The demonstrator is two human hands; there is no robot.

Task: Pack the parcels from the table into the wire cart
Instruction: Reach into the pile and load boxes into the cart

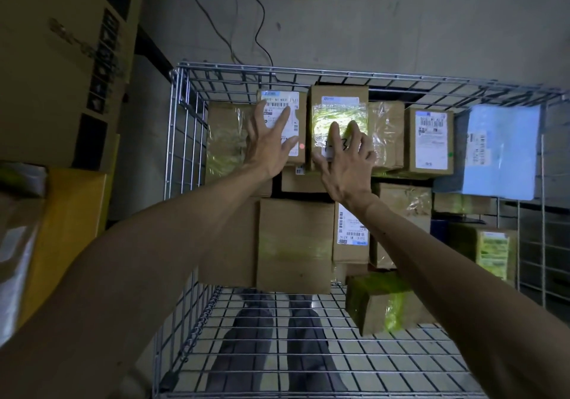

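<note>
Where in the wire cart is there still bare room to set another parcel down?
The near wire floor is bare, bordered by the plain brown box beyond it, the green-taped parcel to its right and the left cart wall. The far half is crowded: boxes fill it across to the blue parcel, left hand and right hand resting on two.

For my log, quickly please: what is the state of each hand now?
Left hand: open, fingers spread on the white-labelled box.
Right hand: open, fingers spread on the taped box beside it.
</note>
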